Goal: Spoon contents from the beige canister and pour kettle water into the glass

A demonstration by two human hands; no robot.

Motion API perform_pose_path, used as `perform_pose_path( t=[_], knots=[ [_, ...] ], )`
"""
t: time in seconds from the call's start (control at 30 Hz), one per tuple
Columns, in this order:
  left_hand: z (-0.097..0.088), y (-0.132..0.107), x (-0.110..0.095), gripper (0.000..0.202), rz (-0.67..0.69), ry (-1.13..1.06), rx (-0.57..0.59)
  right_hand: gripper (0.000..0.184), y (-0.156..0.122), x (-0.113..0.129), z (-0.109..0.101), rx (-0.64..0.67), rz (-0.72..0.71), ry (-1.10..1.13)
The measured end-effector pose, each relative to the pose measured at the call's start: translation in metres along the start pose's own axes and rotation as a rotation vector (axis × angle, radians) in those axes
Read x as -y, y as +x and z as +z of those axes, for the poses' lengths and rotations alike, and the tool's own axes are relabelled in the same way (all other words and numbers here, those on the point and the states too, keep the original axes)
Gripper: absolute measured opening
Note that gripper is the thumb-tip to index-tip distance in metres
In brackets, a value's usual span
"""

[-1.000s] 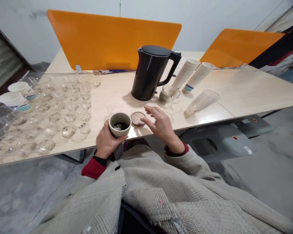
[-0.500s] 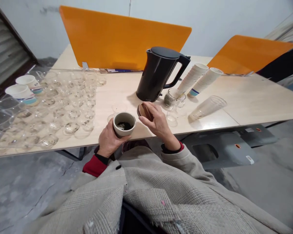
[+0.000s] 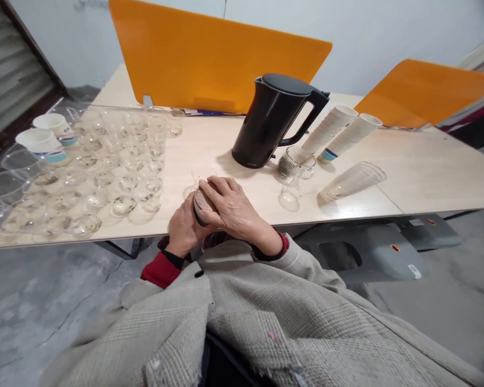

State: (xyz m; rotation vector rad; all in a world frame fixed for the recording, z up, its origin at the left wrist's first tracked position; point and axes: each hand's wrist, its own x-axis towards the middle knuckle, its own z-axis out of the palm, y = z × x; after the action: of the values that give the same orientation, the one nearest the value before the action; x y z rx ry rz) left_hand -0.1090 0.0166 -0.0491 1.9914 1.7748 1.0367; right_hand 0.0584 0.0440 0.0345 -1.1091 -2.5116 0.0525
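My left hand (image 3: 182,228) is wrapped round a small, pale, round canister (image 3: 199,216), close to the table's front edge. Over its mouth lies a brown wooden lid (image 3: 203,199), with the fingers of my right hand (image 3: 236,207) curled over and gripping it. The canister's dark, leaf-like contents are now covered. Just beyond my hands stands a clear plastic cup (image 3: 199,174), partly hidden. A black electric kettle (image 3: 262,123) is behind them to the right, next to a ribbed glass cup (image 3: 293,161) with a handle.
Many clear plastic cups (image 3: 105,177) with a little liquid crowd the left of the table, beside two paper cups (image 3: 44,145). Stacked paper cups (image 3: 331,129) and a lying stack of plastic cups (image 3: 353,183) are at right. An orange divider (image 3: 218,59) rises behind. Grey stools (image 3: 371,252) stand below.
My right hand has moved left with the wooden lid and brought it over the canister, whose open mouth showed before. My left hand still holds the canister. The view has shifted slightly.
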Motion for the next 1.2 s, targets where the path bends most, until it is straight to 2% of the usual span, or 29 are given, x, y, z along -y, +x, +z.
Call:
perform_pose_path(
  t=[0.13, 0.3, 0.43, 0.57, 0.7, 0.8, 0.9, 1.03, 1.2],
  knots=[
    [-0.001, -0.001, 0.002, 0.115, -0.002, -0.009, 0.002, 0.077, -0.003, 0.000, 0.002, 0.008, 0.011, -0.010],
    [-0.005, -0.003, 0.005, 0.107, 0.034, -0.040, 0.009, 0.100, -0.015, -0.005, 0.014, -0.108, 0.093, 0.204],
    [-0.005, -0.003, 0.006, 0.104, 0.064, -0.029, -0.002, 0.094, -0.023, -0.008, 0.019, -0.151, 0.155, 0.346],
    [-0.003, -0.002, 0.008, 0.094, 0.144, 0.030, 0.012, 0.085, -0.031, -0.021, 0.004, -0.199, 0.208, 0.354],
    [-0.002, -0.001, 0.011, 0.066, 0.270, 0.074, 0.033, 0.079, -0.028, -0.053, -0.025, -0.328, 0.246, 0.258],
    [-0.001, -0.002, 0.011, 0.059, 0.304, 0.079, 0.034, 0.083, -0.003, -0.084, -0.041, -0.407, 0.251, 0.184],
    [0.000, -0.002, 0.012, 0.059, 0.311, 0.077, 0.033, 0.086, 0.038, -0.113, -0.041, -0.441, 0.250, 0.158],
    [0.002, -0.002, 0.013, 0.058, 0.310, 0.069, 0.036, 0.086, 0.101, -0.139, -0.022, -0.421, 0.254, 0.161],
    [0.002, -0.002, 0.014, 0.060, 0.319, 0.072, 0.042, 0.086, 0.162, -0.153, 0.009, -0.344, 0.261, 0.184]
  ],
)
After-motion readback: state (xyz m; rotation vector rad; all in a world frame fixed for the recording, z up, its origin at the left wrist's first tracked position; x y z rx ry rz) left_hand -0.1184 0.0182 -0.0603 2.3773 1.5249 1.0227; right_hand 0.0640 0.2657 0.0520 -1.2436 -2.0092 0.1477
